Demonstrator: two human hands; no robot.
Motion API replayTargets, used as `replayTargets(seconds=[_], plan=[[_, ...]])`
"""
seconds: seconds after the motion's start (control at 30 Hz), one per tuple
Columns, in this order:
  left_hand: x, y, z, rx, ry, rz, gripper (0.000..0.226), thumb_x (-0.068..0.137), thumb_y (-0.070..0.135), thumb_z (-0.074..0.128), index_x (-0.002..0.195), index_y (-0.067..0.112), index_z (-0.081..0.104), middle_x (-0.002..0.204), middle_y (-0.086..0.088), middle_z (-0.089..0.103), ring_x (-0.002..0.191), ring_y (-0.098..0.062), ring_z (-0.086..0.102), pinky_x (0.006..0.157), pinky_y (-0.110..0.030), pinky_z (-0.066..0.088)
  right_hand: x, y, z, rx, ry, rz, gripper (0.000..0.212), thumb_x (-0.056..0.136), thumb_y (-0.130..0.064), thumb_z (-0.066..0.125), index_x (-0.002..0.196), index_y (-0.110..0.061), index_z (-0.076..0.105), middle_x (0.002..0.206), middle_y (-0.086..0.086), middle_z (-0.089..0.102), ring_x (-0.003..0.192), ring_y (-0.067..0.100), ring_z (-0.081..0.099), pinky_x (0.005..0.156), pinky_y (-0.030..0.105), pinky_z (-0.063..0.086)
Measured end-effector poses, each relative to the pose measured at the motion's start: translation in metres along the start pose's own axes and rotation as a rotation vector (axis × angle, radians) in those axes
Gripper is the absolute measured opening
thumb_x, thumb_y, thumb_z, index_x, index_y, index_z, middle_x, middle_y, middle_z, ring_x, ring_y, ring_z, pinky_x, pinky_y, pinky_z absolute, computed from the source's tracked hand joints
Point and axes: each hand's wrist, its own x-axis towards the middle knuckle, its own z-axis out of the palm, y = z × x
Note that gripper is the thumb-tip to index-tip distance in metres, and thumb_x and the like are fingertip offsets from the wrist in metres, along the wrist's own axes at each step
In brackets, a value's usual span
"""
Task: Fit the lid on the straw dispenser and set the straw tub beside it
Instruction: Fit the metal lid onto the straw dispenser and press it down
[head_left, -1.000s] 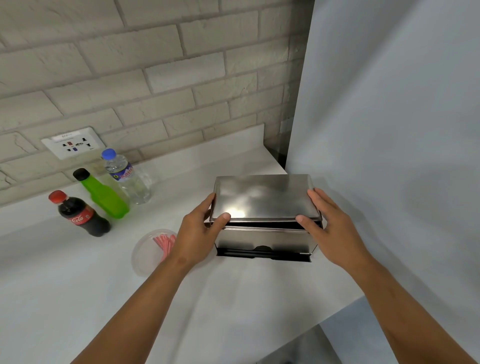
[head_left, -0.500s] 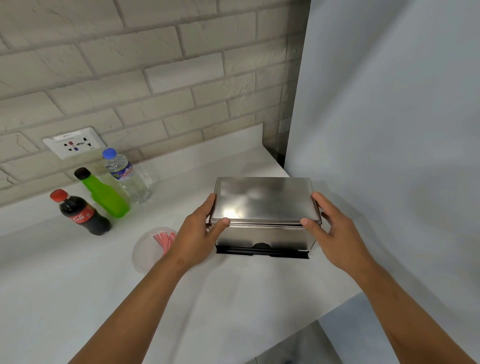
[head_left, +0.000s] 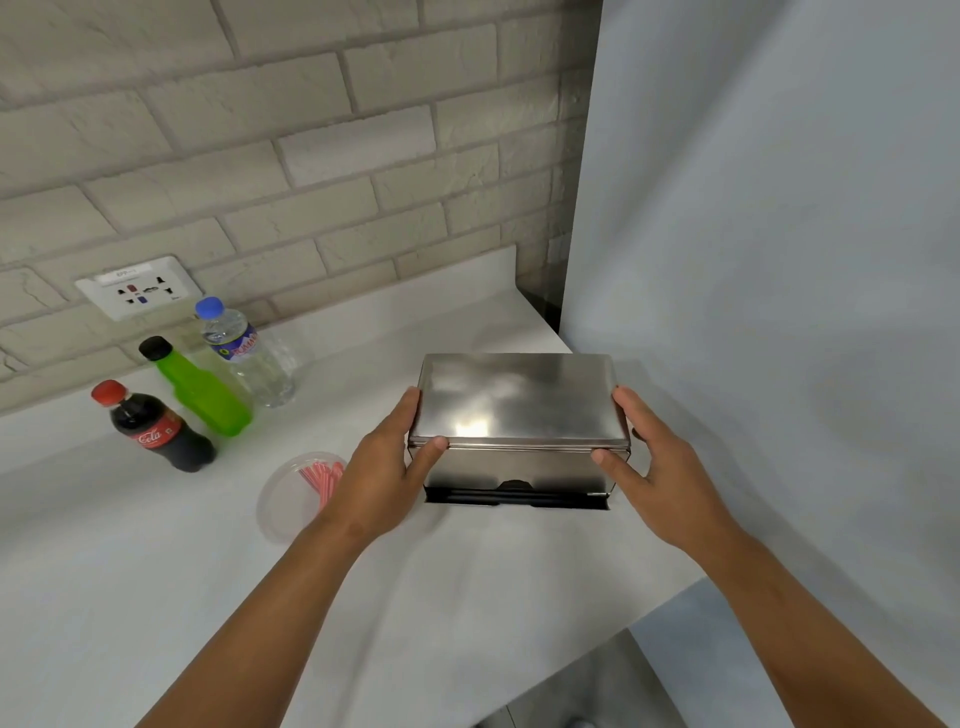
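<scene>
Both hands gripping lid (head_left: 517, 397), seated on straw dispenser (head_left: 517, 470)

A cola bottle (head_left: 156, 427), a green bottle (head_left: 200, 387) and a water bottle (head_left: 244, 353) stand together on the white counter (head_left: 156, 571) below a wall socket (head_left: 137, 287).

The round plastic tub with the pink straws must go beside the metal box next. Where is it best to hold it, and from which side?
Probably grip the straw tub by its rim at the left edge, coming from above and the left. It is shallow, round and open-topped, so pinching the rim keeps it level. Its right side is hidden behind the left hand, which now holds the lid.
</scene>
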Motion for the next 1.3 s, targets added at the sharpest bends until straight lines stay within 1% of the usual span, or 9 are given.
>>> replayTargets(seconds=[0.17, 0.27, 0.37, 0.43, 0.53, 0.7, 0.83, 1.0, 1.3], plan=[[0.001, 0.013, 0.009, 0.235, 0.064, 0.113, 0.08, 0.101, 0.055, 0.056, 0.165, 0.015, 0.027, 0.174, -0.004, 0.022, 0.161, -0.028, 0.015, 0.128, -0.045, 0.019, 0.002, 0.011, -0.004, -0.132, -0.036, -0.104, 0.072, 0.099, -0.039, 0.064, 0.161, -0.03, 0.029, 0.168, -0.016, 0.027, 0.15, -0.002, 0.025, 0.121, 0.02, 0.025], [0.006, 0.036, 0.018, 0.406, 0.102, 0.316, 0.072, 0.098, 0.053, 0.058, 0.154, 0.011, 0.045, 0.166, -0.015, 0.038, 0.154, -0.044, 0.025, 0.122, -0.056, 0.024, 0.003, 0.019, -0.007, -0.264, -0.029, -0.193, 0.067, 0.099, -0.043, 0.06, 0.16, -0.032, 0.033, 0.171, -0.017, 0.019, 0.151, -0.007, 0.016, 0.115, 0.012, 0.019], [0.014, 0.062, 0.036, 0.459, 0.062, 0.472, 0.068, 0.091, 0.041, 0.076, 0.147, 0.009, 0.056, 0.157, -0.018, 0.05, 0.147, -0.049, 0.037, 0.117, -0.066, 0.031, 0.006, 0.024, -0.01, -0.36, 0.027, -0.323, 0.059, 0.1, -0.043, 0.057, 0.155, -0.026, 0.043, 0.171, -0.012, 0.023, 0.15, -0.01, 0.019, 0.113, 0.021, 0.03], [0.02, 0.079, 0.049, 0.461, 0.034, 0.559, 0.066, 0.087, 0.033, 0.083, 0.144, 0.009, 0.061, 0.153, -0.019, 0.054, 0.143, -0.05, 0.043, 0.114, -0.066, 0.035, 0.006, 0.028, -0.011, -0.363, 0.054, -0.393, 0.057, 0.104, -0.048, 0.052, 0.155, -0.025, 0.044, 0.168, -0.019, 0.025, 0.148, -0.012, 0.025, 0.111, 0.024, 0.038], [0.026, 0.094, 0.063, 0.462, 0.017, 0.636, 0.057, 0.088, 0.025, 0.083, 0.14, 0.01, 0.065, 0.15, -0.019, 0.057, 0.14, -0.048, 0.048, 0.112, -0.062, 0.038, 0.004, 0.034, -0.009, -0.313, 0.114, -0.466, 0.056, 0.103, -0.044, 0.055, 0.153, -0.021, 0.047, 0.166, -0.017, 0.036, 0.139, 0.006, 0.053, 0.104, 0.031, 0.055], [0.028, 0.094, 0.079, 0.422, 0.028, 0.665, 0.04, 0.092, 0.014, 0.079, 0.131, 0.013, 0.071, 0.145, -0.017, 0.063, 0.137, -0.047, 0.053, 0.11, -0.062, 0.041, 0.003, 0.04, -0.001, -0.253, 0.193, -0.543, 0.052, 0.103, -0.039, 0.058, 0.148, -0.013, 0.053, 0.165, -0.025, 0.033, 0.136, 0.012, 0.059, 0.105, 0.028, 0.054], [0.03, 0.089, 0.084, 0.405, 0.05, 0.671, 0.037, 0.091, 0.011, 0.08, 0.128, 0.014, 0.074, 0.142, -0.016, 0.065, 0.135, -0.047, 0.055, 0.109, -0.061, 0.043, 0.002, 0.04, 0.002, -0.254, 0.255, -0.567, 0.05, 0.104, -0.039, 0.058, 0.141, -0.006, 0.062, 0.155, -0.005, 0.052, 0.129, 0.014, 0.065, 0.098, 0.031, 0.059], [0.03, 0.086, 0.085, 0.399, 0.052, 0.677, 0.04, 0.091, 0.014, 0.081, 0.13, 0.014, 0.072, 0.144, -0.017, 0.064, 0.138, -0.046, 0.053, 0.111, -0.063, 0.041, 0.0, 0.037, 0.004, -0.304, 0.294, -0.575, 0.05, 0.1, -0.034, 0.062, 0.135, 0.001, 0.066, 0.146, 0.007, 0.061, 0.125, 0.023, 0.068, 0.094, 0.039, 0.062], [0.028, 0.086, 0.087, 0.398, 0.073, 0.684, 0.04, 0.09, 0.012, 0.082, 0.129, 0.013, 0.073, 0.144, -0.017, 0.064, 0.138, -0.046, 0.053, 0.112, -0.063, 0.04, -0.001, 0.038, 0.008, -0.302, 0.323, -0.564, 0.047, 0.098, -0.028, 0.066, 0.135, 0.001, 0.066, 0.144, 0.011, 0.063, 0.128, 0.023, 0.067, 0.1, 0.036, 0.059]])
